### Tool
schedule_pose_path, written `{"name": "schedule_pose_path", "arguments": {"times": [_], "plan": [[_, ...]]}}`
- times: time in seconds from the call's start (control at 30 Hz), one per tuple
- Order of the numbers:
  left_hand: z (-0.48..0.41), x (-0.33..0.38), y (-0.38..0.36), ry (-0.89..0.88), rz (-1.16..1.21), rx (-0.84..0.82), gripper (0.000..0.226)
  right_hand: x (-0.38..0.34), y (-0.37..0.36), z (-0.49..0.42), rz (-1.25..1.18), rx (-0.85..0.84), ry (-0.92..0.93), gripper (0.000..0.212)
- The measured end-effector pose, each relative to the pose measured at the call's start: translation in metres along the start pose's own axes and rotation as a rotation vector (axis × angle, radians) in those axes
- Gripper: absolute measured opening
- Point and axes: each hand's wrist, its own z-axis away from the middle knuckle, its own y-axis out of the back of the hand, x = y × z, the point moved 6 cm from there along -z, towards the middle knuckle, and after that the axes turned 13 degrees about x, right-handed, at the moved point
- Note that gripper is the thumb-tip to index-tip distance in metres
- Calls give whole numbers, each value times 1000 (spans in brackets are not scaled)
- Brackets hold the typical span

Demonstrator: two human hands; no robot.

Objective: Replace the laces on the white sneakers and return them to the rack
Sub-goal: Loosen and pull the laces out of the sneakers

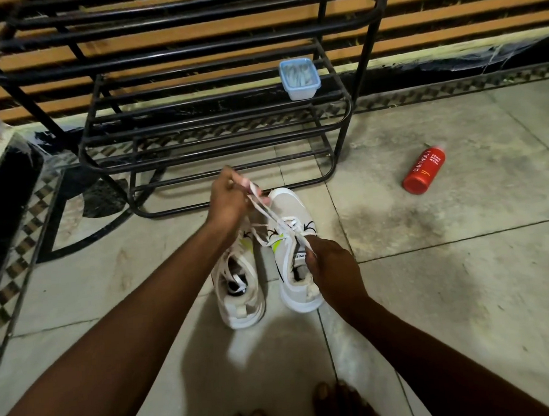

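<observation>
Two white sneakers stand side by side on the tiled floor, toes toward the rack: the left sneaker (240, 293) and the right sneaker (293, 255). A white lace (269, 216) runs from the right sneaker's eyelets up and to the left. My left hand (229, 197) pinches the lace's upper end, raised above the shoes. My right hand (329, 265) grips the lace's other end beside the right sneaker's collar. The black metal shoe rack (216, 121) stands just behind the shoes.
A blue plastic box (299, 79) holding white laces sits on the rack's shelf at the right. A red bottle (425, 174) lies on its side on the floor to the right. Bare feet (311, 411) show at the bottom edge. A slatted wall is behind the rack.
</observation>
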Motion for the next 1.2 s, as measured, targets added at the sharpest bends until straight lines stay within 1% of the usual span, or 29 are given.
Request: {"name": "schedule_pose_path", "arguments": {"times": [0.03, 0.07, 0.1, 0.13, 0.17, 0.2, 0.23, 0.27, 0.3, 0.33, 0.37, 0.43, 0.47, 0.53, 0.57, 0.6, 0.63, 0.7, 0.77, 0.83, 0.87, 0.93, 1.0, 1.1, 1.2], "plan": [[-2, 1, 3, 53, 91, 9, 26, 1, -1, 0, 3, -4, -1, 35], [-3, 3, 4, -19, 51, -34, 28, 1, -2, 0, 9, -5, -3, 37], [-1, 8, 2, -214, -93, -123, 26, 1, -3, 1, 14, -6, -3, 39], [5, 10, -3, -457, -321, -244, 20, 0, -3, 1, 18, -5, -4, 40], [18, 6, -11, -671, -574, -399, 11, -1, -4, 1, 20, -4, -4, 41], [26, -5, -19, -842, -828, -540, 10, 0, -4, 2, 22, -5, -5, 42], [32, -16, -26, -954, -1038, -643, 18, 1, -4, 2, 24, -8, -4, 42], [35, -22, -30, -1028, -1155, -675, 20, 1, -3, 2, 24, -9, 0, 43], [37, -18, -34, -1081, -1158, -636, 18, 1, -3, 2, 22, -8, 5, 43], [34, -14, -36, -1100, -1085, -577, 18, 1, -2, 2, 19, -5, 10, 44], [31, -9, -35, -1068, -1005, -507, 20, 1, -1, 1, 16, -2, 13, 47], [21, -5, -24, -925, -865, -347, 17, 0, -2, 1, 15, 4, 10, 50], [17, -3, -18, -862, -795, -271, 15, 0, -2, 1, 20, 10, 4, 48], [12, 1, -1, -715, -688, -114, 21, 4, -2, 2, 10, 27, -2, 45], [5, 3, 8, -626, -685, -60, 21, 5, -1, 1, 1, 34, -2, 45], [-3, 3, 15, -558, -733, -44, 19, 6, -1, 1, -6, 36, 0, 44], [-9, 0, 20, -502, -818, -84, 18, 5, -3, 1, -11, 31, 6, 43], [-8, -7, 21, -461, -993, -254, 16, 3, -6, 0, -13, 12, -2, 41], [9, -9, 12, -525, -1065, -392, 30, 3, -6, -5, -23, 11, -23, 36], [25, -10, 2, -555, -1064, -474, 41, 4, -4, -11, -62, 17, -32, 33], [31, -11, -2, -547, -1055, -507, 48, 3, -3, -15, -74, 9, -22, 35], [39, -12, -13, -542, -1091, -611, 68, -2, -3, -25, -68, -27, 4, 42], [43, -20, -20, -592, -1213, -699, 80, -13, -5, -37, -48, -85, 29, 42], [41, -32, -22, -615, -1341, -735, 99, -22, -17, -56, 52, -225, 63, 29], [39, -39, -19, -624, -1338, -727, 107, -27, -24, -72, 190, -337, 100, 24]]}}
